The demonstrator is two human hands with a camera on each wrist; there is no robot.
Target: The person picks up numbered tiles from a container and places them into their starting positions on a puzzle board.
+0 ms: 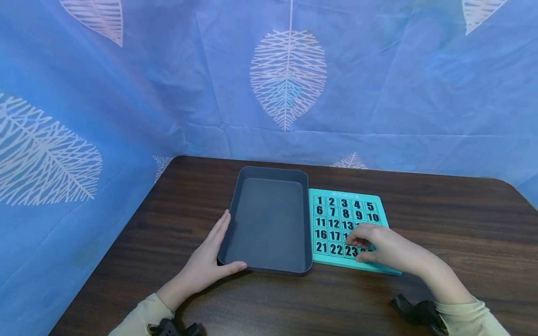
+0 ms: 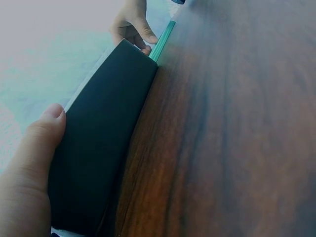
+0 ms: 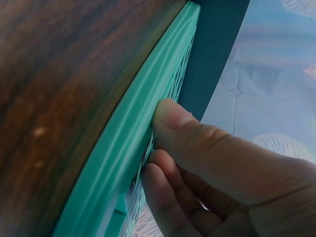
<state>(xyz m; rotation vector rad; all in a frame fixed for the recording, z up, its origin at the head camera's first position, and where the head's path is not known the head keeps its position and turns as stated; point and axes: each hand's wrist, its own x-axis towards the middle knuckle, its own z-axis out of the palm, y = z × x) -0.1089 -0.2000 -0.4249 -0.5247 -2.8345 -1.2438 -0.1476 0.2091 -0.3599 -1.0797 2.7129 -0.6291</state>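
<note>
A dark grey rectangular tray (image 1: pixel 273 219) lies on the table. My left hand (image 1: pixel 201 266) rests against its near left corner, fingers extended along the left side and thumb on the near rim. Touching the tray's right side is a turquoise number puzzle board (image 1: pixel 325 259) with rows of black-numbered tiles. Over its lower right part is my right hand (image 1: pixel 386 247), fingers bent and thumb apart from them. In the right wrist view, the thumb (image 3: pixel 173 116) is at the board's near edge and the fingers bend over the tiles. No held piece shows; the hand hides some numbers.
The dark wooden table (image 1: pixel 454 219) extends on both sides of the tray and board. Blue cloth (image 1: pixel 378 84) with white leaf prints hangs behind and to the left. Each wrist wears a black strap-on device (image 1: pixel 420 312).
</note>
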